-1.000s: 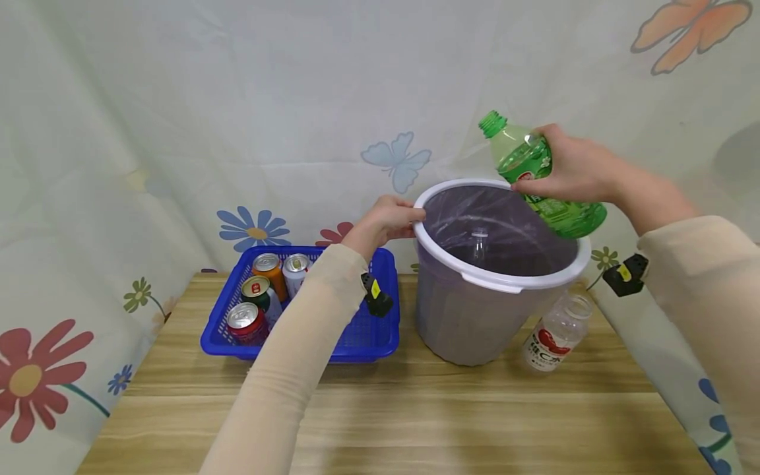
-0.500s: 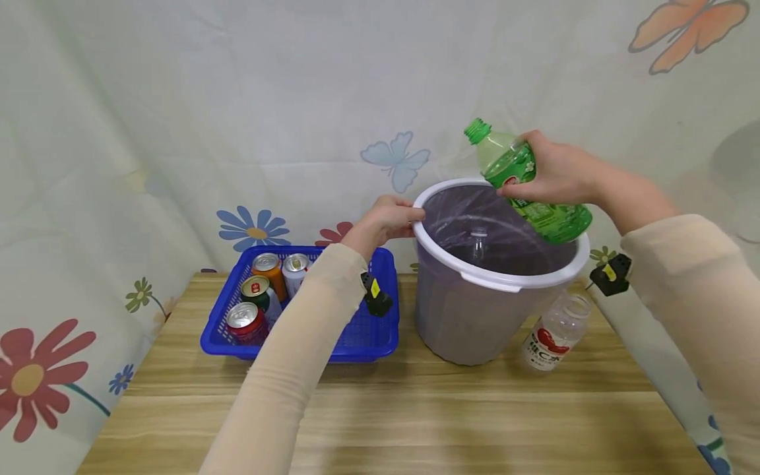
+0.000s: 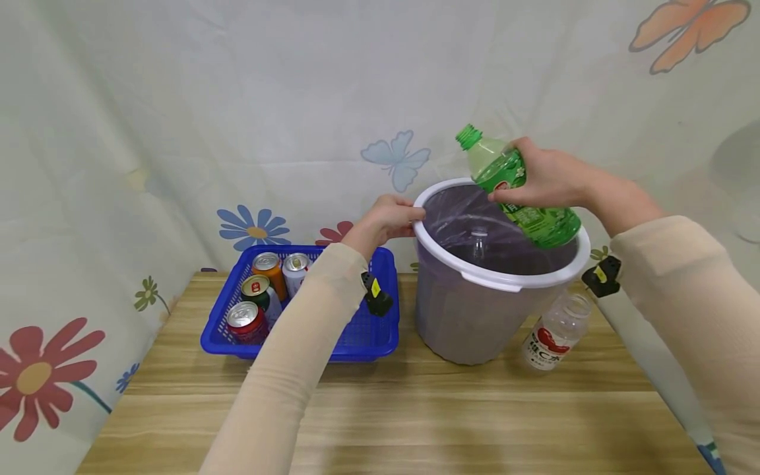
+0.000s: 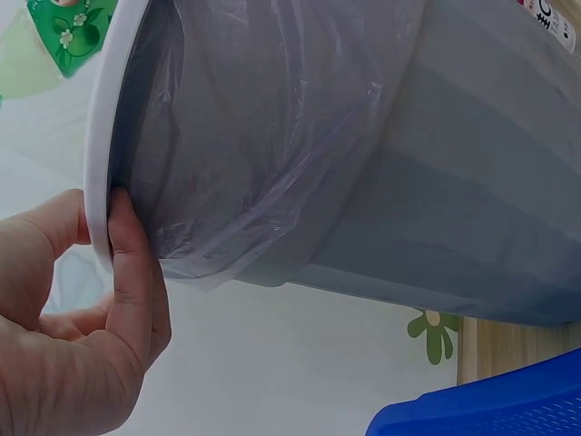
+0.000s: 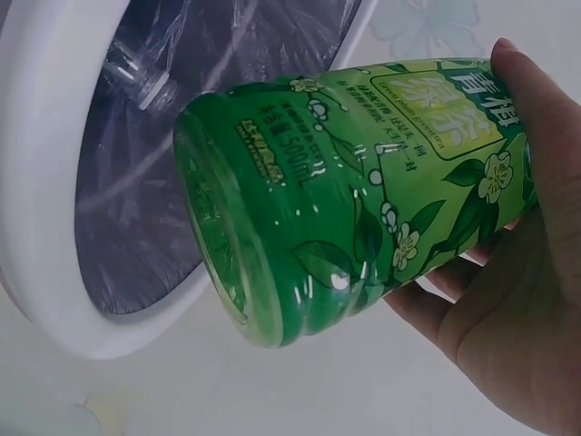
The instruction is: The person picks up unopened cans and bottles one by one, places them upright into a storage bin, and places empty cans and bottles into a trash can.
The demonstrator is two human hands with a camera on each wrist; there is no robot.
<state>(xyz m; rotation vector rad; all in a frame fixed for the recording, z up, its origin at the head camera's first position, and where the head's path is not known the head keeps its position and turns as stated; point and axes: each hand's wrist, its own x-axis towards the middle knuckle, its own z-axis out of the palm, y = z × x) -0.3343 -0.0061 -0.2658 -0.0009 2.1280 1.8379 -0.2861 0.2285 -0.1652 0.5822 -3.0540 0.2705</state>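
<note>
My right hand point(image 3: 549, 175) grips a green plastic drink bottle point(image 3: 525, 198) round its middle, tilted over the mouth of a grey trash can point(image 3: 463, 316). The bottle has no cap and its neck points up to the left. In the right wrist view its base point(image 5: 227, 227) overlaps the can's white rim point(image 5: 36, 182). My left hand point(image 3: 386, 221) pinches the rim's left side; in the left wrist view its fingers point(image 4: 132, 282) lie against the purple liner bag point(image 4: 245, 136). Inside the can stands a clear bottle point(image 3: 478, 245), its lower part hidden.
A blue plastic basket point(image 3: 388, 330) with several drink cans point(image 3: 246, 323) stands left of the trash can, partly covered by my left sleeve. A clear labelled bottle point(image 3: 555, 333) stands on the wooden table point(image 3: 475, 422) at the can's right. A patterned curtain point(image 3: 297, 132) hangs close behind.
My right hand has moved left and slightly down with the green bottle, bringing it farther over the can's opening. My left hand stays on the rim.
</note>
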